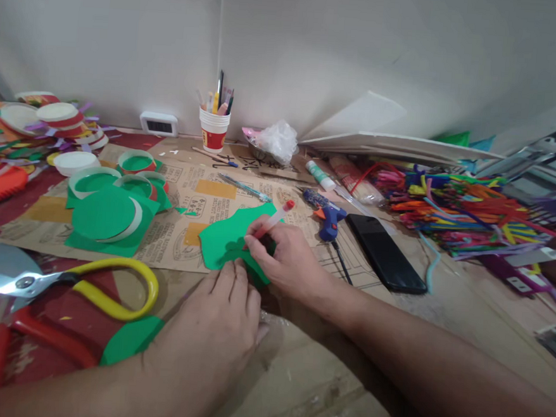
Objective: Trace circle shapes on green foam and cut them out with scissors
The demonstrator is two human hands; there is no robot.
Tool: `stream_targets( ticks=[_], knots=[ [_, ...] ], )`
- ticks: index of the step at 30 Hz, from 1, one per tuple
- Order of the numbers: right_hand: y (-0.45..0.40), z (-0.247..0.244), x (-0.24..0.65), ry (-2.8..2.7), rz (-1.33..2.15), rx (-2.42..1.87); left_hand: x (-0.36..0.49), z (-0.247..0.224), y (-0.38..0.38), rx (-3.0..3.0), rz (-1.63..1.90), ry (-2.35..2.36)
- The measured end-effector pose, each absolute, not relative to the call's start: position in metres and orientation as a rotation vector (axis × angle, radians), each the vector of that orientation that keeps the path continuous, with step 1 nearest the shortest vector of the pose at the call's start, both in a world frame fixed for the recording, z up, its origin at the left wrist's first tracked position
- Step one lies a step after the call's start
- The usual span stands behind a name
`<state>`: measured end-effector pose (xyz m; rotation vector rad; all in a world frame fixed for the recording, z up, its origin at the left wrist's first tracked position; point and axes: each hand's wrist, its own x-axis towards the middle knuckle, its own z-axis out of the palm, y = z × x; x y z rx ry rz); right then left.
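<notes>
Watching remotely, I see the green paper sheet at twelve o'clock from my left hand, whose fingers lie over its near edge, pressing without clasping. My right hand, towards two o'clock, pinches a red-tipped pen. I judge the sheet light, flexible, easily creased, apt to slide: best pinned flat along its edge.

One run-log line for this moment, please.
left hand: on green sheet | right hand: holding pen over sheet | nearby: glue gun, phone
</notes>
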<state>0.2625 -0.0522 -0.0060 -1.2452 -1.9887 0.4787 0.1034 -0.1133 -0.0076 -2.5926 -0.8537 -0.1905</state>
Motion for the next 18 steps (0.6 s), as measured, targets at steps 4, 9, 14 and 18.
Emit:
stream_targets(
  ticks=[4,9,14,18],
  knots=[
    [-0.0523,-0.0055,0.2625,-1.988,0.485,-1.26,0.1039,-0.0077,-0.1124,-2.596,-0.189,-0.856],
    [-0.0517,-0.0048,0.2629,-1.98,0.494,-1.27,0.1047,-0.0078,-0.1132,-2.588,-0.209,-0.845],
    [-0.052,-0.0041,0.263,-1.974,0.495,-1.287,0.1049,-0.0082,-0.1124,-2.572,-0.228,-0.855],
    [-0.0526,-0.0037,0.2631,-1.967,0.488,-1.294,0.1051,-0.0079,-0.1117,-2.572,-0.17,-0.846]
  ],
)
